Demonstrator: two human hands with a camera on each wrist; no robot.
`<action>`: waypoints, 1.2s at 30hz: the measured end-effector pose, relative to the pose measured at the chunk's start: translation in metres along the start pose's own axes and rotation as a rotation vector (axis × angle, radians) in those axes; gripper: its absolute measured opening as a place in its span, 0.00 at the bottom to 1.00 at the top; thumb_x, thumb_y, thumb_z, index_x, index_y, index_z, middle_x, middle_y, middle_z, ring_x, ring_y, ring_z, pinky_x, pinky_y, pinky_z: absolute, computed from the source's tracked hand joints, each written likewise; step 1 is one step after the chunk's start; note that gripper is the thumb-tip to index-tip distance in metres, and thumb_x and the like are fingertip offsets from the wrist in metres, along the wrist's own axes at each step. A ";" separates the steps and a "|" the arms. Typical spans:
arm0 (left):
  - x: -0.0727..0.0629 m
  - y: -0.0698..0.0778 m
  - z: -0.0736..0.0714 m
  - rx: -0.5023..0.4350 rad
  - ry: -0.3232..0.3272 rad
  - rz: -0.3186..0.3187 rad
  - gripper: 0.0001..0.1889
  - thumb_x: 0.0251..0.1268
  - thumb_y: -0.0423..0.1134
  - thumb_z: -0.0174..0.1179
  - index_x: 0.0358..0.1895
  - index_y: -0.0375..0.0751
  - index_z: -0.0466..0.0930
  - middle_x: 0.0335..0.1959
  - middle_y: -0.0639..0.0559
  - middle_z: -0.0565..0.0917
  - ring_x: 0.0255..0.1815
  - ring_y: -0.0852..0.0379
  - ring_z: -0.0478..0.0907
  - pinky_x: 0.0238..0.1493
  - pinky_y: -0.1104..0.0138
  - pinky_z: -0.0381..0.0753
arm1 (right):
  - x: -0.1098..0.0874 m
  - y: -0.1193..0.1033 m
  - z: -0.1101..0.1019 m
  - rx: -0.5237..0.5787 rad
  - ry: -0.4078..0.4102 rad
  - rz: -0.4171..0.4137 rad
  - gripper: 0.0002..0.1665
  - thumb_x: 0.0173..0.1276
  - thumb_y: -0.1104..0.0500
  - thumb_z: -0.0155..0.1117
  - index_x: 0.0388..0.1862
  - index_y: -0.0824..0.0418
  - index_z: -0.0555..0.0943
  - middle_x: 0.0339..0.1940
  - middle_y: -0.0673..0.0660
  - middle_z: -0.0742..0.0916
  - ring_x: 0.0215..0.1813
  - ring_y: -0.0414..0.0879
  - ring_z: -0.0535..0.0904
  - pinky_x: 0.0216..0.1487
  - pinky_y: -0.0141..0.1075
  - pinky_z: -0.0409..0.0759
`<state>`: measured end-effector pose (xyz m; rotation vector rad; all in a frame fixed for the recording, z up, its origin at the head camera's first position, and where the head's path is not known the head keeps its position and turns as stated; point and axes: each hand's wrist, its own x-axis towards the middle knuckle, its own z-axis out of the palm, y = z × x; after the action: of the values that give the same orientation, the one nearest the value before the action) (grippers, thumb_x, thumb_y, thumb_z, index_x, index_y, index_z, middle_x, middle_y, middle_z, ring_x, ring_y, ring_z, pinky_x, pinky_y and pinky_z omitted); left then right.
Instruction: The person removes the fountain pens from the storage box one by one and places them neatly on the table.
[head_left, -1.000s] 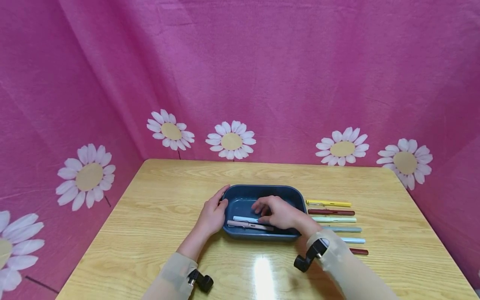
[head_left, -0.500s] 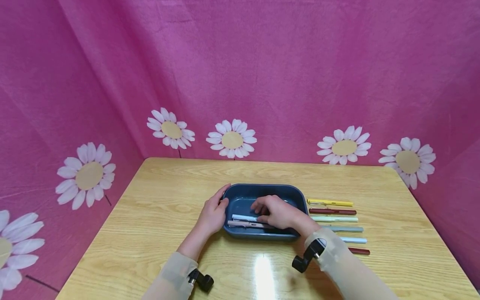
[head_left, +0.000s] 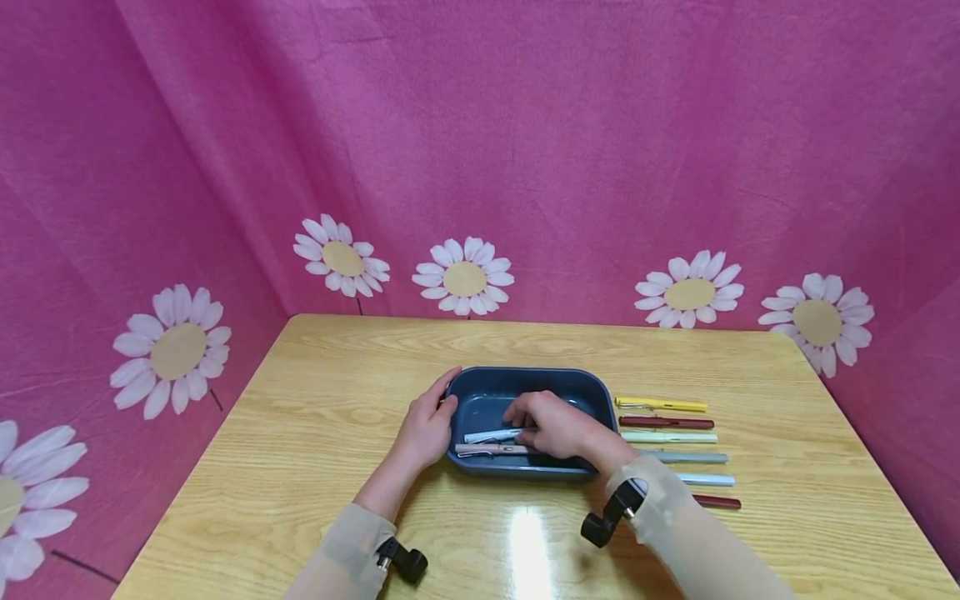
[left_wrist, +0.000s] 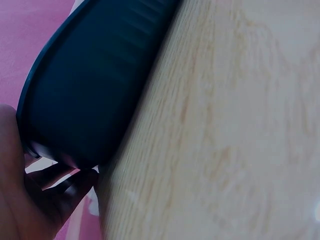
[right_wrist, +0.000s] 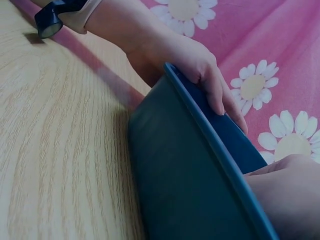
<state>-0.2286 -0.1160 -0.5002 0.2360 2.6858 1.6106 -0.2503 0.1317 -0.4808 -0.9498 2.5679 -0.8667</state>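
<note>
A dark blue rectangular tray point(head_left: 472, 473) sits on the table. My left hand point(head_left: 424, 429) grips its left end, thumb over the rim; in the left wrist view the fingers point(left_wrist: 75, 187) lie against the tray's outer side. Over the tray's inside, my right hand point(head_left: 558, 425) has its fingers bent down, with thumb and fingers pinching a pale blue pen point(head_left: 489, 436) whose right part they hide. A pinkish-grey pen point(head_left: 495, 449) lies in front of it along the near wall, its right end covered by the same hand. The tray wall hides the right fingertips in the right wrist view.
Right of the tray, several pens lie in a row: yellow point(head_left: 663, 405), dark red point(head_left: 667, 422), pale green point(head_left: 671, 437), grey-blue point(head_left: 693, 457), light blue point(head_left: 707, 480) and another dark red point(head_left: 717, 502). A pink flowered curtain point(head_left: 480, 167) stands behind the wooden table point(head_left: 360, 350).
Within the tray, the pale blue pen's right end has swung slightly toward the far side under my right fingers. The pinkish-grey pen's right end is now hidden. My left hand stays put.
</note>
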 end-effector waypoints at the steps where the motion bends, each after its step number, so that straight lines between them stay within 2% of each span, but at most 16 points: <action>1: 0.000 0.000 0.000 0.000 -0.001 0.000 0.26 0.87 0.39 0.44 0.82 0.50 0.66 0.78 0.44 0.71 0.79 0.42 0.66 0.78 0.44 0.62 | 0.000 0.000 0.000 -0.008 -0.007 -0.004 0.14 0.71 0.71 0.70 0.53 0.64 0.88 0.43 0.52 0.87 0.44 0.42 0.81 0.51 0.43 0.85; 8: -0.001 0.002 0.000 -0.004 -0.004 -0.008 0.26 0.87 0.40 0.44 0.82 0.52 0.66 0.78 0.44 0.71 0.79 0.43 0.67 0.77 0.44 0.63 | -0.004 0.000 -0.003 -0.025 -0.015 -0.022 0.15 0.71 0.75 0.64 0.52 0.64 0.89 0.42 0.52 0.82 0.46 0.44 0.79 0.53 0.42 0.82; 14: 0.000 0.001 0.000 -0.003 0.005 0.002 0.26 0.87 0.39 0.44 0.82 0.49 0.66 0.77 0.42 0.72 0.78 0.41 0.67 0.77 0.43 0.63 | -0.007 -0.002 -0.007 -0.001 0.014 -0.009 0.16 0.75 0.74 0.61 0.56 0.64 0.87 0.45 0.51 0.84 0.48 0.43 0.79 0.53 0.42 0.82; 22: -0.001 0.002 0.000 -0.009 0.003 0.000 0.26 0.87 0.39 0.44 0.82 0.49 0.66 0.77 0.42 0.72 0.78 0.42 0.67 0.77 0.44 0.62 | -0.013 -0.005 -0.012 0.126 0.023 -0.005 0.14 0.78 0.71 0.61 0.57 0.62 0.86 0.41 0.52 0.85 0.29 0.41 0.81 0.33 0.36 0.84; 26: -0.001 0.002 0.000 -0.005 0.001 -0.002 0.26 0.87 0.39 0.44 0.82 0.49 0.66 0.78 0.42 0.72 0.78 0.42 0.67 0.77 0.44 0.63 | -0.020 -0.007 -0.017 0.131 0.037 -0.042 0.14 0.79 0.69 0.62 0.58 0.61 0.86 0.42 0.52 0.86 0.30 0.43 0.82 0.37 0.36 0.85; 33: -0.001 0.002 -0.001 -0.011 0.001 0.005 0.26 0.87 0.38 0.44 0.82 0.48 0.66 0.77 0.41 0.72 0.78 0.42 0.66 0.78 0.43 0.62 | -0.036 -0.012 -0.027 0.076 0.065 -0.083 0.16 0.79 0.66 0.63 0.61 0.57 0.85 0.50 0.49 0.88 0.44 0.41 0.80 0.48 0.39 0.81; 36: 0.000 0.002 -0.001 -0.008 -0.003 0.001 0.26 0.87 0.39 0.43 0.82 0.48 0.65 0.78 0.42 0.71 0.79 0.42 0.66 0.78 0.44 0.62 | -0.044 -0.013 -0.031 0.064 0.074 -0.080 0.16 0.79 0.66 0.63 0.61 0.57 0.85 0.51 0.48 0.87 0.47 0.41 0.80 0.51 0.40 0.82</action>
<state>-0.2279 -0.1159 -0.4979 0.2392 2.6765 1.6199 -0.2246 0.1662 -0.4462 -1.0263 2.5622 -1.0173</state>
